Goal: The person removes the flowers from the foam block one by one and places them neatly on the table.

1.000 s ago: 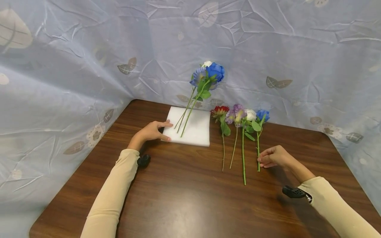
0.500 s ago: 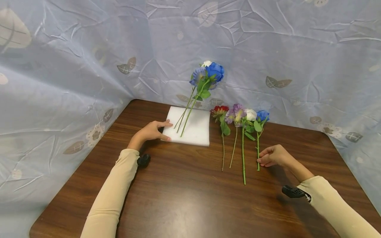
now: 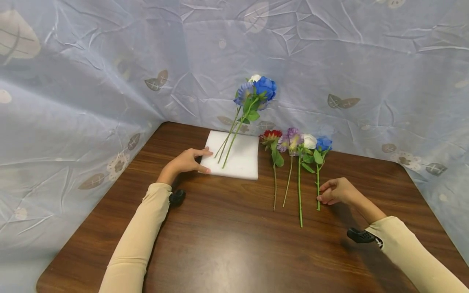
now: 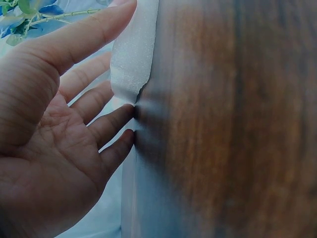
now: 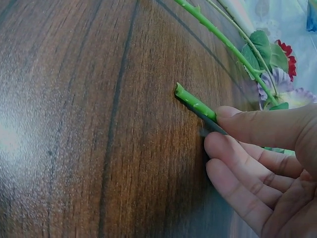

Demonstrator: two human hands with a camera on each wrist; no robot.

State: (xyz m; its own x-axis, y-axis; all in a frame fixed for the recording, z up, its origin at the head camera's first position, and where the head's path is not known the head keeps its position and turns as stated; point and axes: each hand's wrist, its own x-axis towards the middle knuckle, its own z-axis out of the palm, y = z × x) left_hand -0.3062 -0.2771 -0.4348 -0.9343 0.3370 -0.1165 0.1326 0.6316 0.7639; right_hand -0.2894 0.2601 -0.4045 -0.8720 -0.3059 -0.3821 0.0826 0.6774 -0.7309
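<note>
At the back of the table lies a white foam block (image 3: 242, 158), with a blue rose (image 3: 265, 88), a bluish-purple flower (image 3: 243, 94) and a white flower (image 3: 255, 78) standing tilted in it. My left hand (image 3: 186, 161) rests against the block's left side, thumb and fingers spread. In the left wrist view, the thumb (image 4: 94, 34) lies along the foam (image 4: 132, 64) and the fingers are extended. At the right, my right hand (image 3: 338, 191) pinches the lower stem of a second blue rose (image 3: 324, 143). The right wrist view shows its cut green stem end (image 5: 193, 101) beside the thumb, close to the tabletop.
Left of the held rose lie a white rose (image 3: 309, 141), a purple flower (image 3: 293, 138) and a red flower (image 3: 270, 136), stems toward the front. Patterned cloth (image 3: 220, 53) hangs behind the brown wooden table (image 3: 234, 228).
The right hand keeps its pinch on the blue rose's stem and has shifted only very slightly. The left hand and the foam block have not visibly moved.
</note>
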